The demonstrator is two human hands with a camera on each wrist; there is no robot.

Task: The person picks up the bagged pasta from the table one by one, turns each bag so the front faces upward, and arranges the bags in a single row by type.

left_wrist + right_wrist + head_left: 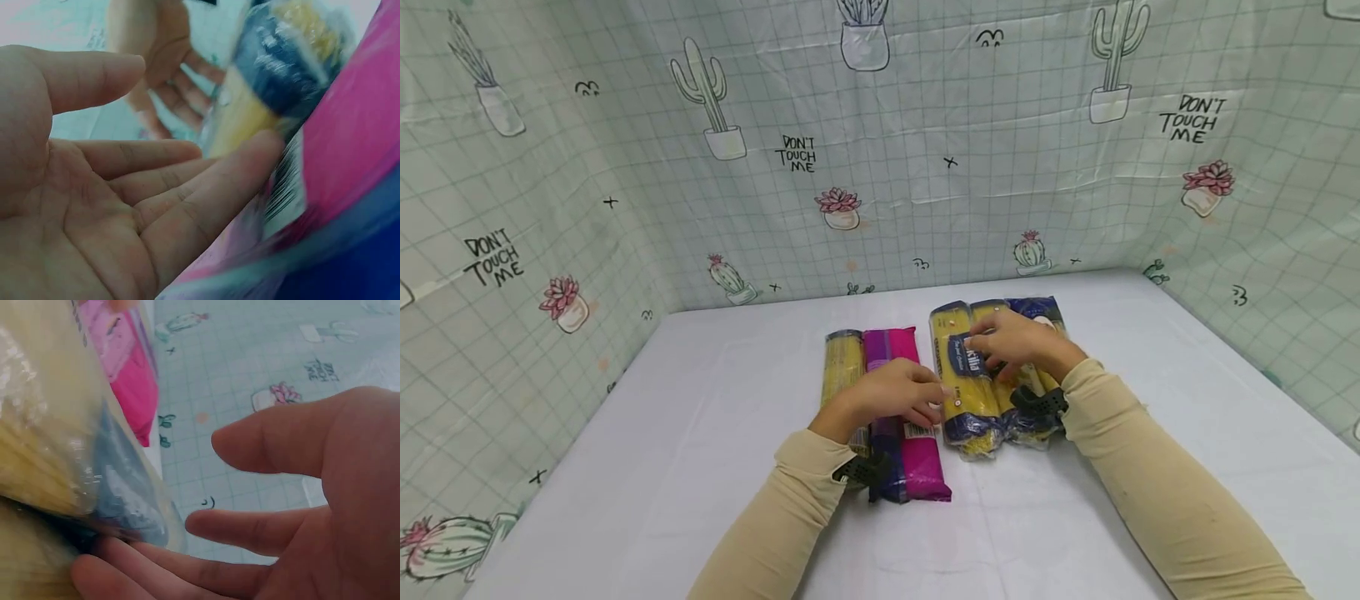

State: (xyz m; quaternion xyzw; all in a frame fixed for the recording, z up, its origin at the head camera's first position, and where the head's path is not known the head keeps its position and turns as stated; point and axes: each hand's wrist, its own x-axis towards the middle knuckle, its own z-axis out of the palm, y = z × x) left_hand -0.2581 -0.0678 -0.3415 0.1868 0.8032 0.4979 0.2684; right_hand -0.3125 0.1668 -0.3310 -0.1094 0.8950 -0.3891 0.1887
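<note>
My left hand (891,390) is over a pink-and-purple packet (925,468), its palm open and fingers extended in the left wrist view. One fingertip lies near the packet's barcode; whether it touches is unclear. To its left is a yellow pasta packet (842,362), partly covered by the hand and wrist. My right hand (1018,337) is above the right group of yellow-and-blue pasta packets (973,396), thumb apart from the fingers. In the right wrist view, its lower fingers reach against a clear-wrapped packet (44,412), with their tips close to the gap between two packets.
A white-covered table (700,417) carries the packets in two side-by-side groups, a narrow strip between them. Behind and at both sides hangs a grid-patterned cloth (910,108) with cactus drawings. Dark straps (1037,402) circle both wrists.
</note>
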